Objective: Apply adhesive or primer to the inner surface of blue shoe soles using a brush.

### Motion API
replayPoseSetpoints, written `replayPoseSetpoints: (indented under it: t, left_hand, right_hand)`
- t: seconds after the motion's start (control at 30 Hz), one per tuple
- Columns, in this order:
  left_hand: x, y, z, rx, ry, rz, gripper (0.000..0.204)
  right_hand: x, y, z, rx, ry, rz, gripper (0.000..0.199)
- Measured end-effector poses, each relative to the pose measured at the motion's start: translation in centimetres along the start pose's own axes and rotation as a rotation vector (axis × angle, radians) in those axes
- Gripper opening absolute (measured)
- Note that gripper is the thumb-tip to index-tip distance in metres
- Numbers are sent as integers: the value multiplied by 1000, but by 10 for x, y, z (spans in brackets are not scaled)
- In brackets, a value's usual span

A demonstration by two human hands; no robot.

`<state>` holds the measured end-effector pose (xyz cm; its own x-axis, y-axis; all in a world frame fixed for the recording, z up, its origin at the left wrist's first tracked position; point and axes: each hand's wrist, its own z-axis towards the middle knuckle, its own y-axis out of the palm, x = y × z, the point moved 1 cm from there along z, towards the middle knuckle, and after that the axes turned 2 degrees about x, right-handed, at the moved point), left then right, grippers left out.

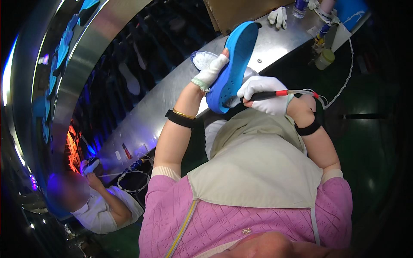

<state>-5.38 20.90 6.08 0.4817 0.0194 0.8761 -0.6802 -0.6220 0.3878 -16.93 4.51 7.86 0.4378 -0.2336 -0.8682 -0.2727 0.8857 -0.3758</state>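
Observation:
My left hand (211,71), in a white fingertip-less glove, grips a blue shoe sole (239,51) by its left side. The sole is held up at a tilt, its hollow inner side with small holes showing. My right hand (271,101), gloved in white too, is closed around a brush (266,95) with a black handle and a red band. Its bristles touch the inside of the sole's lower end. From the handle's rear end a thin tube runs off to the right. A white bundle in clear wrap (203,60) lies just beyond my left hand.
A metal bench (172,88) runs along the front, beside a moving-line trough with several soles (129,79). At the far right are a white glove (278,18), a bottle (300,8) and a yellowish jar (325,59). A co-worker (109,206) works at the lower left.

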Motion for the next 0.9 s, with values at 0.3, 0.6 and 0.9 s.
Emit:
replayPoseSetpoints:
  t: [0.3,0.6,0.9]
  left_hand:
    - [-4,-8,-2,82,54,71,61]
    - [29,-8,-36,141,603,-481,92]
    - [-60,26,-23,-61,285,-768,61]
  right_hand:
    - [0,-17,3,83,-33,3,16]
    - [-37,-46,-4,424,108,293,18]
    - [-1,-20,8,663,318,369,18]
